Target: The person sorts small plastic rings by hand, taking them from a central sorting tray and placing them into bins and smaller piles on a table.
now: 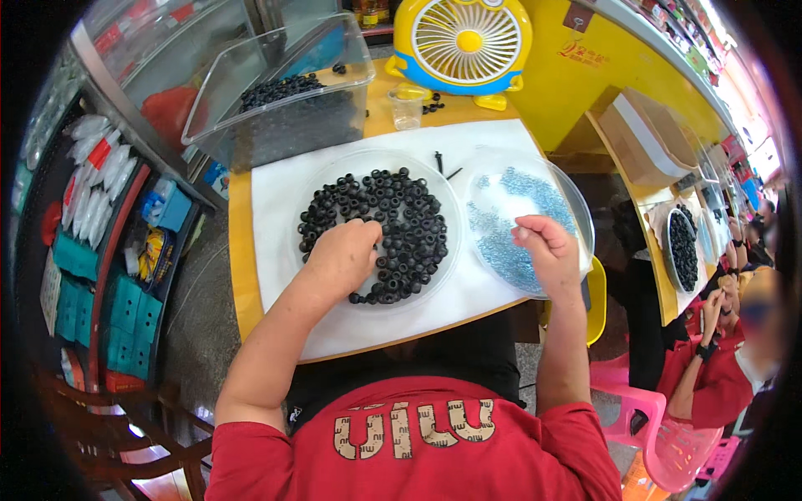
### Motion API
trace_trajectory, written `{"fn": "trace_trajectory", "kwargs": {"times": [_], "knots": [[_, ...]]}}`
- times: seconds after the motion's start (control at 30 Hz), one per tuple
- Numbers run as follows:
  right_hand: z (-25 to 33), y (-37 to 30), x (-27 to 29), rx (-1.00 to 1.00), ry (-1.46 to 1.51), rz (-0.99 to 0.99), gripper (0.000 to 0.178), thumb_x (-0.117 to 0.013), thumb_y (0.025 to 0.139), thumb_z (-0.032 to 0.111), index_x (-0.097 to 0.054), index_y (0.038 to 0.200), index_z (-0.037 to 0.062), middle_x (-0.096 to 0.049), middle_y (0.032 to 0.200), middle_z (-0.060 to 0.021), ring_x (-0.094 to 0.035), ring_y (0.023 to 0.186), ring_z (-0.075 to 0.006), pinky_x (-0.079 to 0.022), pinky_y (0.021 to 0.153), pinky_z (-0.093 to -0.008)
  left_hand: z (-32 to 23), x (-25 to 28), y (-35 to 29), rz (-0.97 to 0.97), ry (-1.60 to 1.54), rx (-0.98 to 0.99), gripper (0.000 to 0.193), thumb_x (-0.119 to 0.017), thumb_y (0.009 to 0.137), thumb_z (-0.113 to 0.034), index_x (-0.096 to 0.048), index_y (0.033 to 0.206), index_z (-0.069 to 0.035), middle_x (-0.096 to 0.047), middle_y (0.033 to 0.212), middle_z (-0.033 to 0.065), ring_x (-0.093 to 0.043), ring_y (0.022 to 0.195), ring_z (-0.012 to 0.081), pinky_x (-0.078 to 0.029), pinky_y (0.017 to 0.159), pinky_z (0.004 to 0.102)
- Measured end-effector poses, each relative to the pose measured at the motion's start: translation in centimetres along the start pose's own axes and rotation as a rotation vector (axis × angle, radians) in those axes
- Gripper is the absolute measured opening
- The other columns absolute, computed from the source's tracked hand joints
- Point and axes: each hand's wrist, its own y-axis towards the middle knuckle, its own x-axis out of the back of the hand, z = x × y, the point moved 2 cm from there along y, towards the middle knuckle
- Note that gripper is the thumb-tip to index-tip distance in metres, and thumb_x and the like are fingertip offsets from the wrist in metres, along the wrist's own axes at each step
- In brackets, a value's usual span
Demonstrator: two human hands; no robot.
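My left hand (345,253) reaches over a round clear tray (311,188) filled with small black ring-shaped parts (409,225). Its fingers are curled down among the parts, and the fingertips are hidden. To the right, my right hand (547,249) is held over a second round clear tray (582,196). This one contains many tiny bluish, shiny pieces (505,250), too small to name. Thumb and forefinger of the right hand are pinched together; what lies between them is too small to make out. Two thin black pieces (439,161) rest between the trays.
A clear bin (292,134) of black parts stands at the back left, beside a small clear cup (406,110) and a yellow-blue fan (468,46). White sheeting (284,321) covers the table. At right, a person in red (710,367) works at another table.
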Motion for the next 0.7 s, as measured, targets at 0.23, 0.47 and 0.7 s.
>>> {"fn": "trace_trajectory", "kwargs": {"times": [0.23,0.47,0.7], "knots": [[-0.9,0.1,-0.2,0.016,-0.276,0.007,0.015,-0.058,0.076,0.009,-0.062,0.089,0.0034,-0.062,0.077,-0.0112,-0.06,0.072,-0.0161,-0.046,0.065,-0.0256,1.4,2.1,0.3,-0.215,-0.905,0.218,0.018,-0.053,0.073,0.0,-0.059,0.089,-0.001,-0.059,0.08,0.0055,-0.057,0.069,0.0132,-0.048,0.06,0.0254],[0.3,3.5,-1.9,0.265,-0.803,0.127,0.017,-0.052,0.075,0.004,-0.061,0.09,0.0027,-0.061,0.083,-0.0157,-0.059,0.076,-0.0298,-0.047,0.069,-0.0331,4.4,1.5,-0.1,-0.174,-1.515,0.152,0.02,-0.052,0.075,0.003,-0.056,0.094,-0.002,-0.059,0.085,0.0083,-0.058,0.069,0.0123,-0.051,0.061,0.0242],[-0.3,6.5,-4.4,0.128,-1.135,0.43,0.02,-0.046,0.075,0.003,-0.061,0.088,0.003,-0.057,0.087,-0.0175,-0.055,0.082,-0.0355,-0.045,0.074,-0.0397,4.1,1.5,-0.9,-0.131,-1.596,0.108,0.019,-0.051,0.075,0.004,-0.055,0.092,-0.002,-0.059,0.087,0.008,-0.059,0.071,0.0127,-0.051,0.062,0.025]]}}
